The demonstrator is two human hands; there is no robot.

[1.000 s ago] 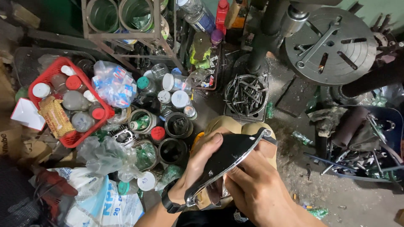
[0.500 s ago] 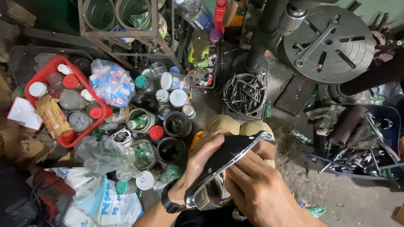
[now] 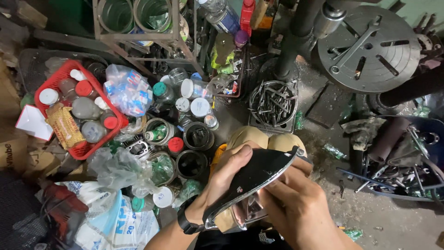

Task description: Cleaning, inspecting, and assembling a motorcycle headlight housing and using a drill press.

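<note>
That black, chrome-edged curved metal cover point(image 3: 259, 178) sits in your lap over your knees, and it looks stiff, fairly light and slick along the polished rim, so the thing to hold is the painted back rather than the shiny edge. Your left hand point(image 3: 226, 178) wraps its fingers around the upper side, gripping it, while your right hand point(image 3: 296, 208) closes over the lower end, fingers curled onto the chrome. Beyond it sit jars, a red basket point(image 3: 60, 83) and a can of nails point(image 3: 273, 104).
</note>
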